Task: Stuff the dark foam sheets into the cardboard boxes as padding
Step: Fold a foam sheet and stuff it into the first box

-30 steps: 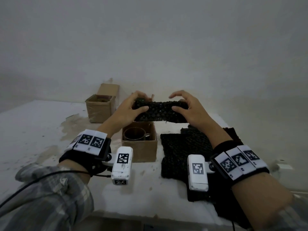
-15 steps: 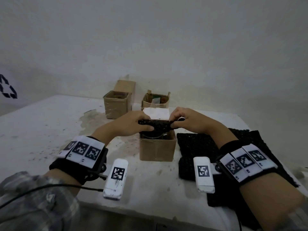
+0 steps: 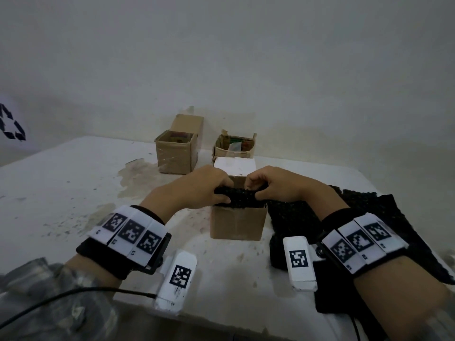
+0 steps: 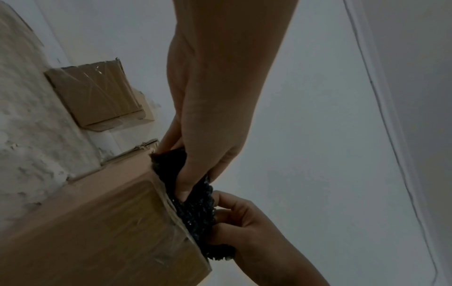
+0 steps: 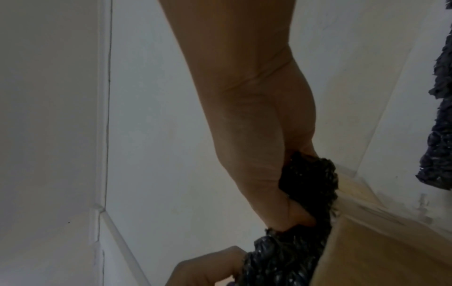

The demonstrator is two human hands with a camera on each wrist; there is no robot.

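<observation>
Both hands, left hand [image 3: 197,190] and right hand [image 3: 275,188], fingers curled, are gripping the folded dark foam sheet [image 3: 242,199] at the near cardboard box [image 3: 237,223] mouth, likely needing a downward push next.

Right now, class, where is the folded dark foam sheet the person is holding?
In the head view, the foam sheet sits at the open top of the nearest cardboard box, gripped between the left hand and right hand.

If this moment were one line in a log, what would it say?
step: stuffing | left hand: grips foam sheet | right hand: grips same sheet | sheet: at mouth of near box | spare foam: right of box
</observation>
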